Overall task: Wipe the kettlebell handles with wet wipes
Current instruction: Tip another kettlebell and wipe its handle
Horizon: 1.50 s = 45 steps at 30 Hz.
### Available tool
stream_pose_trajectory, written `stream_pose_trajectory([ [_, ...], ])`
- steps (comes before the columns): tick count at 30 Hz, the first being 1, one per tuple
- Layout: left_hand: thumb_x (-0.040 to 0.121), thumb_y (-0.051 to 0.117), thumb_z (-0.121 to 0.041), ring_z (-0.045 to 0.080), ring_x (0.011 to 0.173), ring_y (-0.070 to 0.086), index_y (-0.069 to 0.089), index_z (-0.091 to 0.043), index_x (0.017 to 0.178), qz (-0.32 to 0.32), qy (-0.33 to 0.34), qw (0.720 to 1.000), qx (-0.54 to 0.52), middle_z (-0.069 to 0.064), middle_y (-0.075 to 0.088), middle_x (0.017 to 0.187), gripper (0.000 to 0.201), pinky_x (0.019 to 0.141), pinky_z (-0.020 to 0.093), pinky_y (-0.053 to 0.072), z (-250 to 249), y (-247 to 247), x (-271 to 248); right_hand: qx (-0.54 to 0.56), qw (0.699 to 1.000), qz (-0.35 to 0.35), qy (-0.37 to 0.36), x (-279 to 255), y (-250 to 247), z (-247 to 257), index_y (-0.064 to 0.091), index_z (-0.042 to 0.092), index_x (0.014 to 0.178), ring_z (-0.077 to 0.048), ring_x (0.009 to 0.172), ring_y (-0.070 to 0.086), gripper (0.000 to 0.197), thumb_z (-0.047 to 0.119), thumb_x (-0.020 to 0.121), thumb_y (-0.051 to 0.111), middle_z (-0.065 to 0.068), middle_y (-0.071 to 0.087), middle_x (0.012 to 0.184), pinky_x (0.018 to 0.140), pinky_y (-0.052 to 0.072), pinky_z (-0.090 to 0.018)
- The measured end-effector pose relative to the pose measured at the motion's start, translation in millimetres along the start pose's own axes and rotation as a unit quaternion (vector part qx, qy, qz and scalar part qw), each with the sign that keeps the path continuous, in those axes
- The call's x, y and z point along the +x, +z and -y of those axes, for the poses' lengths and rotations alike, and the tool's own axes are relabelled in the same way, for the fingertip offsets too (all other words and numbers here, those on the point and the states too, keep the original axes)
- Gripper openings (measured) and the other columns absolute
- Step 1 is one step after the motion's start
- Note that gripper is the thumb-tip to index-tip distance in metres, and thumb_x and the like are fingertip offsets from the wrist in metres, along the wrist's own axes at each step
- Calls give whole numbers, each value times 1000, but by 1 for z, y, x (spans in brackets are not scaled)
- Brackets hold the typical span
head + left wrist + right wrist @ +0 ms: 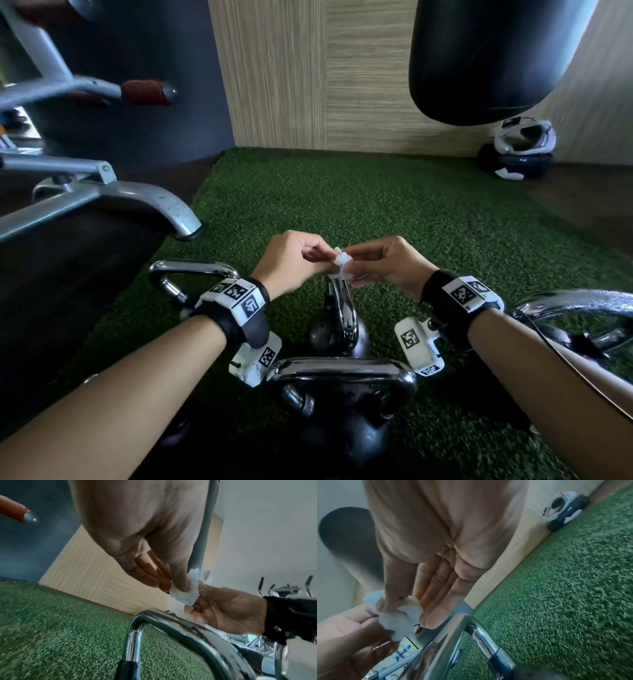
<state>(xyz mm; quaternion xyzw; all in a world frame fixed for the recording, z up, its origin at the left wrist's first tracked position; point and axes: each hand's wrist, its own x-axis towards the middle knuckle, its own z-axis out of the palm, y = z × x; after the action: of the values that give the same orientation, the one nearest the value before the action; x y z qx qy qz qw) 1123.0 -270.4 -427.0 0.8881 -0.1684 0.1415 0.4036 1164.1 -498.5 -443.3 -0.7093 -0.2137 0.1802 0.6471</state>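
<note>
A small crumpled white wet wipe (342, 262) hangs between both hands, just above the chrome handle (342, 308) of a small black kettlebell (337, 334). My left hand (301, 260) pinches the wipe (186, 595) with thumb and fingertips from the left. My right hand (383, 262) pinches the same wipe (399, 618) from the right, its other fingers (440, 601) held straight. Closer to me stands a bigger black kettlebell (342, 428) with a chrome handle (342, 368). Another chrome handle (191, 270) sits at the left and one (579, 301) at the right.
Green artificial turf (342, 205) covers the floor. A grey machine leg (137, 202) and a red-gripped bar (147, 92) stand at the left. A black punching bag (489, 58) hangs at the upper right. Shoes on a dark bag (517, 150) lie by the wooden wall.
</note>
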Motion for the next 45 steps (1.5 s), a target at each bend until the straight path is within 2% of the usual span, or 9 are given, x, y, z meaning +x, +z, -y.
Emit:
stream_pose_trajectory([
  [6,70,94,-24,-13,74,66,82,-26,85,13,50,998,35,-26,70,75,19,66,1,41,-5,8,9,24,1000,17,0,3,-6,-6,73,-4,112,-25,89,75,37,8,78,80,-15,78,105,75,65,-32],
  [11,64,93,-49,6,75,68,63,-32,103,106,-14,991,84,-11,71,89,52,64,21,55,3,2,-1,31,999,0,33,9,-17,-19,71,-10,110,-20,80,75,24,-2,87,75,-13,78,96,67,63,-26],
  [18,70,85,-59,24,142,44,15,-17,162,385,-159,866,277,4,35,162,123,115,41,43,35,31,-27,53,985,-159,44,11,-36,-61,75,-3,106,-30,91,76,29,7,81,85,-22,77,109,78,66,-37],
  [22,81,63,-74,15,105,66,60,-38,113,392,-23,876,281,-8,70,118,48,96,39,55,19,57,-38,33,975,-214,53,11,-34,-73,77,-1,99,-28,83,73,20,3,81,85,-22,78,100,76,65,-37],
  [27,83,48,-84,11,87,61,48,-55,111,338,29,885,319,-20,62,100,40,81,33,54,16,69,-41,-23,974,-216,71,16,-27,-89,76,0,96,-31,83,73,16,5,82,85,-23,78,98,87,63,-50],
  [33,79,51,-70,12,84,64,49,-47,94,289,11,915,283,-18,59,89,28,64,24,50,31,80,-43,-69,975,-201,71,25,-9,-96,75,14,92,-41,91,76,12,12,84,84,-18,79,98,91,61,-56],
  [37,81,76,-46,10,87,65,62,-36,92,339,-52,915,213,-17,67,87,20,87,32,55,47,66,-37,-88,972,-203,80,31,0,-98,72,20,86,-32,84,77,13,14,84,84,-8,78,89,84,64,-50],
  [42,68,78,-65,1,83,63,51,-48,91,326,-97,921,193,-25,62,81,40,85,25,55,69,65,-43,-60,973,-203,90,23,11,-104,71,5,93,-19,71,71,15,8,85,83,-11,75,89,67,65,-31],
  [45,78,81,-49,4,84,63,55,-47,75,333,-89,925,163,-26,61,77,25,86,23,54,69,76,-47,-56,973,-206,91,24,12,-101,71,10,90,-23,77,75,16,7,83,84,-12,76,91,74,66,-35],
])
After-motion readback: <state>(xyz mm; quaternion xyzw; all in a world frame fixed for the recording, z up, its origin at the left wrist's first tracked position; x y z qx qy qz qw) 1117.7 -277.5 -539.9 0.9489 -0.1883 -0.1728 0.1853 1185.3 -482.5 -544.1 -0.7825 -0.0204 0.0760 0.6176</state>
